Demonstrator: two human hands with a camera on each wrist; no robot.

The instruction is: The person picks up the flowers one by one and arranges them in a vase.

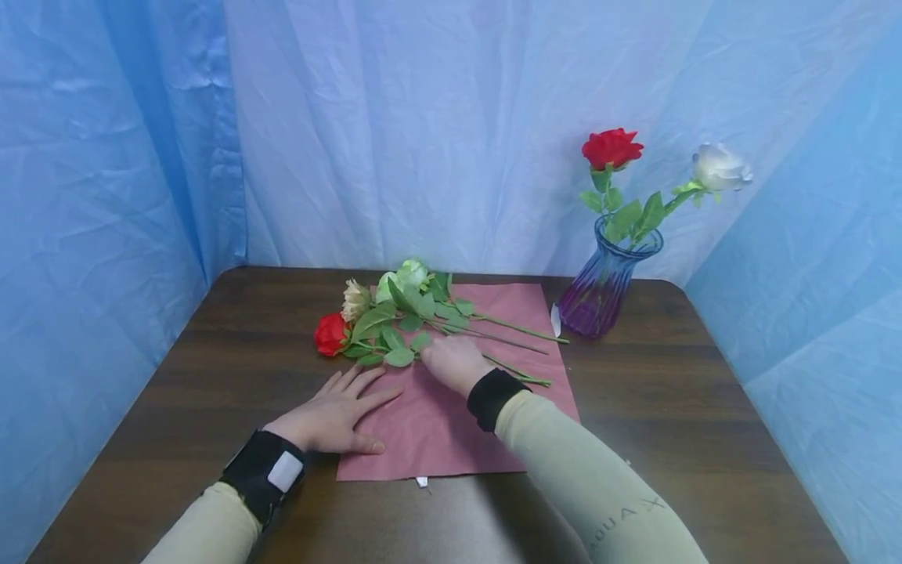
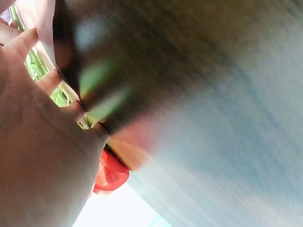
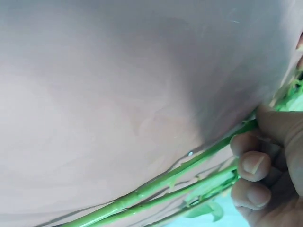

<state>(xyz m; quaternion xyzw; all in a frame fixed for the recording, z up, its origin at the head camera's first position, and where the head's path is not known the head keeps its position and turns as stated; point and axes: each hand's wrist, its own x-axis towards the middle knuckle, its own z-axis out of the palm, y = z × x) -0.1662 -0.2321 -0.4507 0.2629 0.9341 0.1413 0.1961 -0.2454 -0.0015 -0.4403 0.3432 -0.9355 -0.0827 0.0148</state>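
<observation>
Left hand (image 1: 330,415): fingers straight, spread, gripping nothing, resting at the left edge of the paper (image 1: 451,439); we judge, to steady it. Right hand (image 1: 454,362): fingers curled, pinching at least one stem (image 3: 156,183), perhaps to keep it in line. Flowers (image 1: 421,304): across the paper, heads leftward. Vase (image 1: 599,291): on the surface (image 1: 676,392), keeping two roses (image 1: 612,149) up.

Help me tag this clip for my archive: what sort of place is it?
Probably a curtained-off booth or staged recording set: blue fabric hangs behind and on both sides of a brown table, where loose flowers lie on a pink sheet beside a vase.
</observation>
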